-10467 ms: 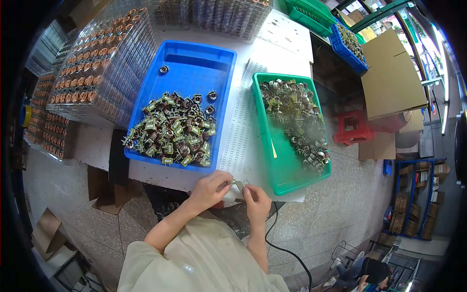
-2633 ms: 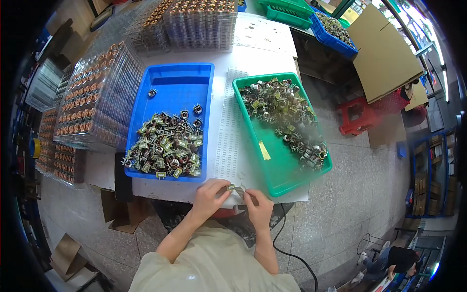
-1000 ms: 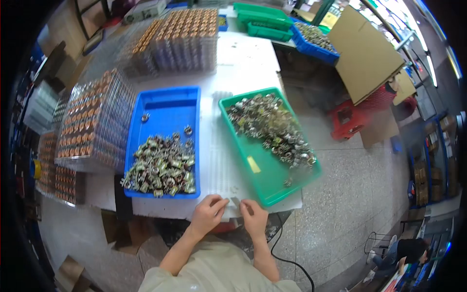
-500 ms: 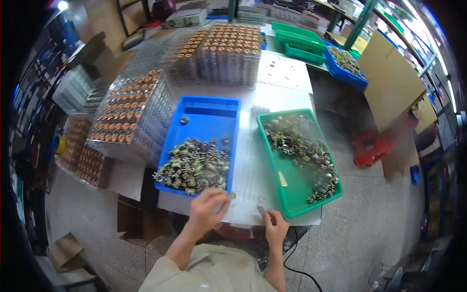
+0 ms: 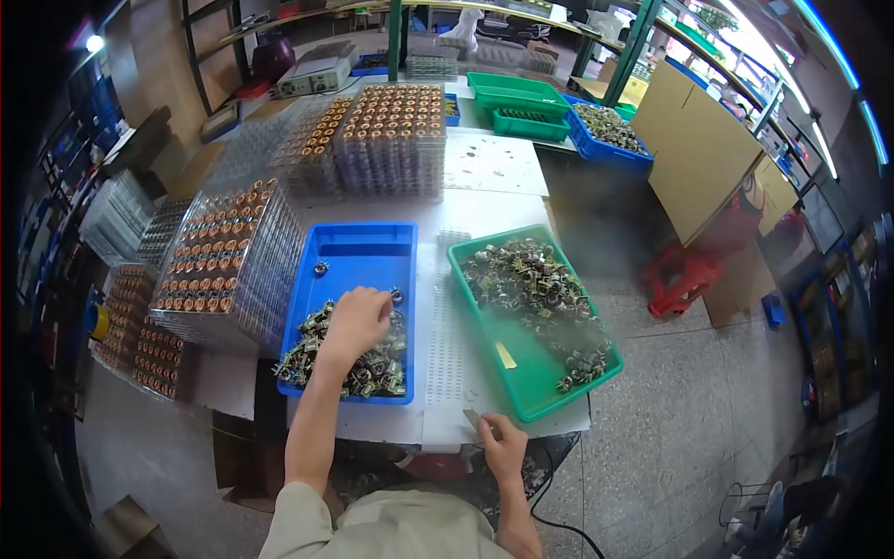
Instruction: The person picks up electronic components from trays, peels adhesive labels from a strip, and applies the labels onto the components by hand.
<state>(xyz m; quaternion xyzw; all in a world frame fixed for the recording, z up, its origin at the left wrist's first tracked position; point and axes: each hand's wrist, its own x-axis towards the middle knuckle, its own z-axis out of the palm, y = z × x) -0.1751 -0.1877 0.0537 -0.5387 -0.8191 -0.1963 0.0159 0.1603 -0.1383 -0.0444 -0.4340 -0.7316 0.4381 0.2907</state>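
Note:
My left hand (image 5: 357, 323) reaches over the blue tray (image 5: 365, 239), its fingers pinched together at a small electronic component (image 5: 397, 294). Below and partly behind my wrist lies a heap of similar small components (image 5: 374, 374), with metal legs and greenish parts. A single component (image 5: 321, 268) sits apart near the tray's upper left. At the table's front edge, my right hand (image 5: 504, 449) is closed on a thin flat grey strip (image 5: 471, 418) that points up and left. Just above it stands the green tray (image 5: 531, 410), holding more components (image 5: 533, 279) and a yellowish slip (image 5: 505, 355).
Stacked clear plastic trays with copper-coloured rings (image 5: 219, 252) stand at the left, and another stack (image 5: 391, 130) at the back. A perforated white strip (image 5: 445, 345) lies between the trays. Further back are green bins (image 5: 518, 91) and a blue crate (image 5: 605, 140). A red stool (image 5: 678, 275) stands right.
My left hand has moved from the blue tray's front edge up over its heap. My right hand still holds the strip near the table edge. The camera view has shifted and tilted upward.

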